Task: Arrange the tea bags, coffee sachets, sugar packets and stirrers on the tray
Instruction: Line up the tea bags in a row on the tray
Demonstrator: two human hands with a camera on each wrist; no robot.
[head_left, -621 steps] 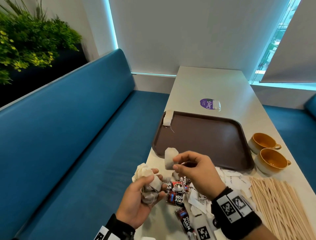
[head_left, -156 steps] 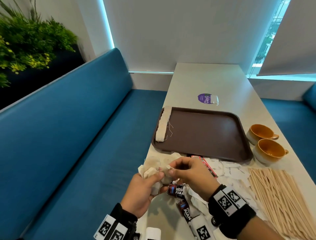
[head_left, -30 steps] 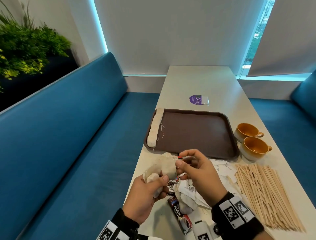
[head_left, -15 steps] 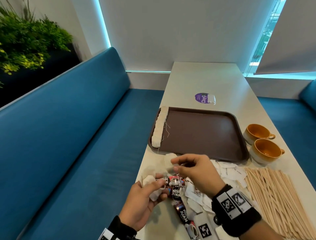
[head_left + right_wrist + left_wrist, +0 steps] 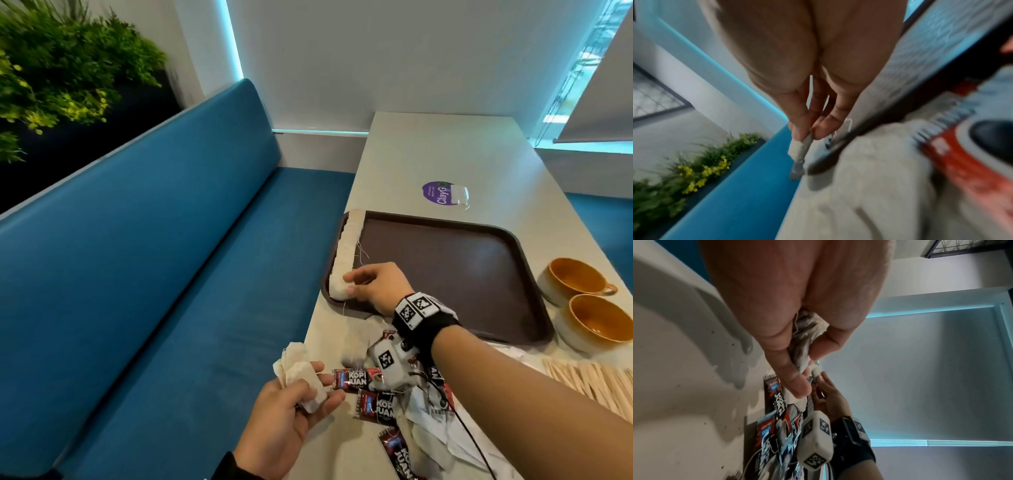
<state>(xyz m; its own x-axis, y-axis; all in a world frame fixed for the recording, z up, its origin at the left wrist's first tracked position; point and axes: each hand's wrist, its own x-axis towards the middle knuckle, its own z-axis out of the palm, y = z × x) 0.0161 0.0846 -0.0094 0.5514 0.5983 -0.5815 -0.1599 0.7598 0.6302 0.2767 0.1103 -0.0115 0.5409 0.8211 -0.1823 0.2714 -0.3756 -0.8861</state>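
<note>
A long pale speckled table [image 5: 445,154] runs away toward a white wall [image 5: 394,51]; two ochre glazed ceramic cups [image 5: 582,301] stand side by side near its right edge; a round purple sticker [image 5: 436,193] lies flat farther along the tabletop; a blue upholstered bench [image 5: 154,257] lines the left side; green leafy plants with small yellow blooms [image 5: 58,61] rise behind its backrest.
</note>
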